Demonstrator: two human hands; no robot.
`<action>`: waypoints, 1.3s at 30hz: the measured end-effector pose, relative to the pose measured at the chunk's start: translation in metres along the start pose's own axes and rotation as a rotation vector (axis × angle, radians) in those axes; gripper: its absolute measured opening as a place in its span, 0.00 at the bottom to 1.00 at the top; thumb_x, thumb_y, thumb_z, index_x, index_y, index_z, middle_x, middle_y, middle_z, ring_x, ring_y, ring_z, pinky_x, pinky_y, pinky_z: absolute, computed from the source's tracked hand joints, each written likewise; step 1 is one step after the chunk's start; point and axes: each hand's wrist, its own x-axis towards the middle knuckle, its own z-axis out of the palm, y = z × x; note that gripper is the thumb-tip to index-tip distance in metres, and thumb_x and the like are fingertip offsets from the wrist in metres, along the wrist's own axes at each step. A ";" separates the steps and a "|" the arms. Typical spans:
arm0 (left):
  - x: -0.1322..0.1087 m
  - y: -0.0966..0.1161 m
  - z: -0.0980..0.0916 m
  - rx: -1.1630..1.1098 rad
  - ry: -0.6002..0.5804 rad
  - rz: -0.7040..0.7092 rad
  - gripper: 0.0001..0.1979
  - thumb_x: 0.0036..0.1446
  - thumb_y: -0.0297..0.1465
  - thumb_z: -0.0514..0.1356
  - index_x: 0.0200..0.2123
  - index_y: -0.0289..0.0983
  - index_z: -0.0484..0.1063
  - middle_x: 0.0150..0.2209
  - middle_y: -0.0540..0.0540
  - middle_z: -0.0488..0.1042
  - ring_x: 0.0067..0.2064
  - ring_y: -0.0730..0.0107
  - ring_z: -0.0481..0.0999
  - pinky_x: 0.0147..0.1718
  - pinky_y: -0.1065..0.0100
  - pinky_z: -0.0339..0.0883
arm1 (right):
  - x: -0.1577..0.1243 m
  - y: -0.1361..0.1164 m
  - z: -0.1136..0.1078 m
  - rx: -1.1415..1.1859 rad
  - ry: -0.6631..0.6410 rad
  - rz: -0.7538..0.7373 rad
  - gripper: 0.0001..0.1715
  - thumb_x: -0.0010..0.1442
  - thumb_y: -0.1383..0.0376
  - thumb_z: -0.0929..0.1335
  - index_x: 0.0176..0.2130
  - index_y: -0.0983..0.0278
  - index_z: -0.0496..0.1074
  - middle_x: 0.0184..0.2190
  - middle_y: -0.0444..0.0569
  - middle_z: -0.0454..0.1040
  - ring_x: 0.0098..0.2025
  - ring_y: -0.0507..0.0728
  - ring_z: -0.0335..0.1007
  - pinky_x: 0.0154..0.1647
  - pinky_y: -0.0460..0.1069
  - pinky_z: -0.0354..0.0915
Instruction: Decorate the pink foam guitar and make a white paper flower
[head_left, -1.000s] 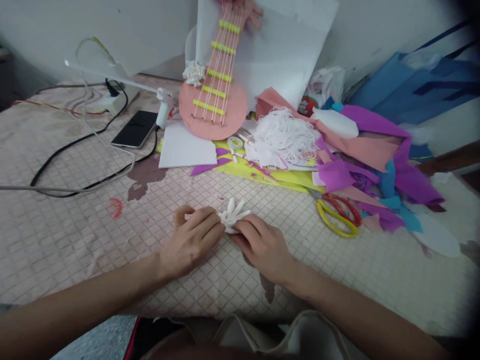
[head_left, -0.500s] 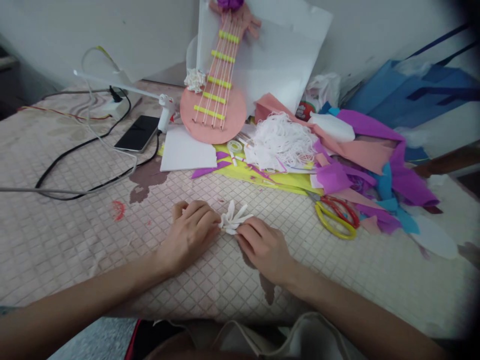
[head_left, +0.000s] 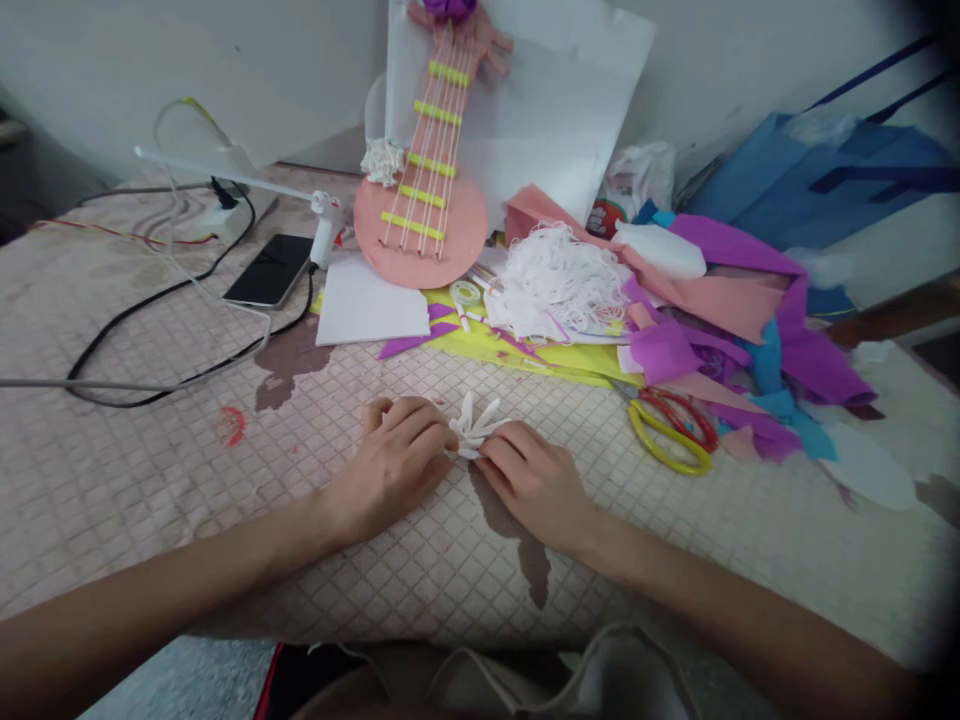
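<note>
A small white flower-like piece (head_left: 474, 425) with several narrow petals is held between my two hands, low over the quilted tablecloth (head_left: 420, 575). My left hand (head_left: 397, 465) pinches its left side, fingers curled. On the right, my right hand (head_left: 536, 480) has thumb and fingers closed on a petal. The fingertips partly hide the piece's lower edge. Behind them a pink banjo-like craft (head_left: 420, 235) with yellow strips and strings leans against a white board (head_left: 555, 110); a white ruffled flower (head_left: 382, 162) sits at its left edge.
A glue gun (head_left: 324, 230), a phone (head_left: 270, 270) and looping cables lie at the left. White string (head_left: 562, 280), purple, pink and blue scraps and scissors (head_left: 671, 430) spread over the right. Another person's hand (head_left: 847, 332) rests at the far right, near a blue bag (head_left: 810, 190).
My left hand has shifted slightly right, and the white piece with it. The view has moved a little. Both hands keep their hold.
</note>
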 end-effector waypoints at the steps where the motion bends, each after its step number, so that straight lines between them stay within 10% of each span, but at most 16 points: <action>1: -0.001 0.002 0.001 0.007 0.007 0.012 0.02 0.57 0.27 0.57 0.35 0.39 0.68 0.37 0.49 0.73 0.45 0.63 0.67 0.44 0.58 0.51 | 0.000 0.001 0.000 0.003 -0.005 -0.006 0.09 0.62 0.68 0.61 0.31 0.65 0.69 0.32 0.48 0.70 0.35 0.53 0.65 0.27 0.46 0.60; 27: -0.005 0.008 0.010 0.316 0.128 0.252 0.10 0.63 0.24 0.48 0.34 0.34 0.69 0.34 0.47 0.74 0.44 0.65 0.68 0.42 0.60 0.57 | -0.008 0.005 0.009 0.019 -0.031 -0.070 0.09 0.63 0.69 0.61 0.33 0.66 0.69 0.31 0.48 0.68 0.35 0.54 0.63 0.32 0.49 0.61; 39: -0.006 0.007 0.014 0.187 0.201 0.118 0.02 0.59 0.28 0.57 0.36 0.38 0.69 0.35 0.50 0.75 0.45 0.66 0.70 0.44 0.58 0.52 | -0.007 0.003 0.004 0.075 0.016 -0.023 0.12 0.64 0.68 0.61 0.32 0.66 0.70 0.29 0.47 0.68 0.33 0.53 0.64 0.30 0.47 0.62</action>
